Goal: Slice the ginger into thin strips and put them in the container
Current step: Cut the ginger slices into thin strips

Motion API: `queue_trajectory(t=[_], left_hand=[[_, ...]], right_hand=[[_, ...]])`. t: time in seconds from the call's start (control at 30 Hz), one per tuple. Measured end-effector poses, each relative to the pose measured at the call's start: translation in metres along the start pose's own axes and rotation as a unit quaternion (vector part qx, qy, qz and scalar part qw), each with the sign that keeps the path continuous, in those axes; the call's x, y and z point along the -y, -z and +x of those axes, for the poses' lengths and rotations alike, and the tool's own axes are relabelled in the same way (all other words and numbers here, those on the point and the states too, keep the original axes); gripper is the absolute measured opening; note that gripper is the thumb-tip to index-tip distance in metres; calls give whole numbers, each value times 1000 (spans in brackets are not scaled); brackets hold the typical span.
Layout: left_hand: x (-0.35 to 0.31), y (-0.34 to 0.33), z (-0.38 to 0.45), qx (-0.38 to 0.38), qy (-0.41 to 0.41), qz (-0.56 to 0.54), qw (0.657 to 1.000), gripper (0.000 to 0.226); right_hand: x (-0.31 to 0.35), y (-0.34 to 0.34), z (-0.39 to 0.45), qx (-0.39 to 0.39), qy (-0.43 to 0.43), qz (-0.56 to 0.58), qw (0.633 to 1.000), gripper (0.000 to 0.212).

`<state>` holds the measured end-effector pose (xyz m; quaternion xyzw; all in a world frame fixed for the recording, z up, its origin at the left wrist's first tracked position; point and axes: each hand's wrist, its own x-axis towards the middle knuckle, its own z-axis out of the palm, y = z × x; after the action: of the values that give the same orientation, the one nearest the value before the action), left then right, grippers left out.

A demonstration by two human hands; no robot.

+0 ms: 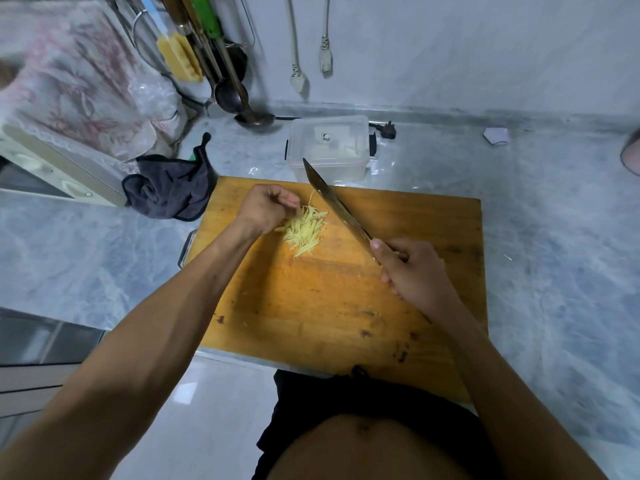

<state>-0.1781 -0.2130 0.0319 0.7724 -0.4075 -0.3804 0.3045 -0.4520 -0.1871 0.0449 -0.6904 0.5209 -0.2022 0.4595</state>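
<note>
One marble table (554, 237) carries everything, and on it sits one wooden cutting board (346, 289). Just beyond the board's far edge stands one clear plastic container (329, 147), lid on as far as I can tell through the glare. One dark cloth (169, 188) lies off the board's left corner.

One knife (337, 209) runs diagonally, tip toward the container, handle toward the body, and the right hand (412, 271) has its fingers clenched round the handle, thumb on the blade's heel. The blade looks lifted clear of the board, just right of the pile.

One pile of ginger strips (304, 230) lies on the board's far left part, strips mostly pointing toward the container. The left hand (266, 209) is touching the pile's left edge, fingers curled and seemingly pinching a strip or two.

So the ginger sits between hand and blade, left hand nearer, container straight ahead of it. Cutting looks done; I'd judge gathering and transfer come next.
</note>
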Motion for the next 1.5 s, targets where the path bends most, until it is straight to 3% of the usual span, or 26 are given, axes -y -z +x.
queue_trajectory(t=[0.23, 0.37, 0.6, 0.77, 0.9, 1.03, 1.3, 1.4, 1.5], left_hand=[[9, -6, -2, -20, -4, -50, 999, 21], [17, -9, -3, -30, -35, 22, 999, 24], [19, -11, -11, -57, -31, 11, 998, 18], [26, -7, -17, -56, -31, -22, 998, 32], [47, 2, -33, -134, -3, -46, 990, 17], [81, 20, -32, -232, 38, 76, 969, 17], [87, 35, 4, -137, 75, 168, 973, 45], [87, 48, 13, -107, 159, 63, 979, 41], [91, 57, 11, -123, 155, -22, 980, 30]], right_hand=[[-6, -6, 2, 17, -15, 39, 999, 54], [-4, -10, 2, 22, -15, 51, 998, 54], [1, -12, 2, 28, -15, 48, 998, 50], [4, -13, 2, 29, -5, 53, 998, 46], [6, -13, 4, 29, 6, 52, 998, 51], [9, -16, 11, 34, 8, 50, 998, 48], [12, -30, 21, 51, 5, 41, 998, 50], [12, -32, 21, 55, 8, 50, 997, 48], [12, -34, 20, 56, 8, 52, 997, 46]])
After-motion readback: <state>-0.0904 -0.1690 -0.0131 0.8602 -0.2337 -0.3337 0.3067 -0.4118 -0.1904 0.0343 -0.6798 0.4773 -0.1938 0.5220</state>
